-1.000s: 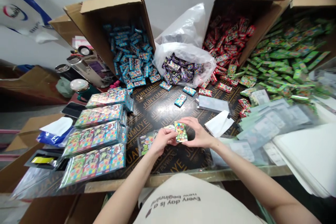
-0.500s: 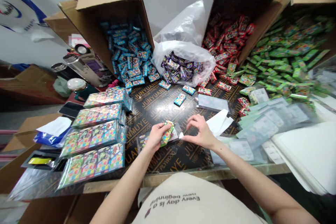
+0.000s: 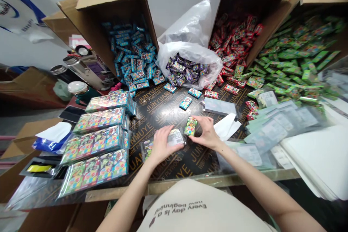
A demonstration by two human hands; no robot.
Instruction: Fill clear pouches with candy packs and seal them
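Observation:
In my right hand [image 3: 207, 132] a small green candy packet [image 3: 190, 126] is pinched between thumb and forefinger, held upright just above the dark board. My left hand [image 3: 164, 145] rests on a clear plastic sleeve [image 3: 178, 137] with a printed white label, its thumb and fingers gripping the sleeve. Part of the sleeve's colourful print [image 3: 147, 147] shows left of that hand; the rest lies under the palm. Beyond the hands lie loose blue packets, one [image 3: 185, 103] near the green packet.
Stacks of filled packs [image 3: 95, 166] stand at left. Behind are a box of blue packets [image 3: 133, 54], a bag of purple packets [image 3: 187, 70], a box of red packets [image 3: 239, 43] and a heap of green packets [image 3: 296, 61]. Empty sleeves [image 3: 280, 119] and white sheets [image 3: 320, 156] lie at right.
The green packet has passed from my left hand to my right. My left hand has come down over the sleeve, and my right hand, empty before, has closed on the packet.

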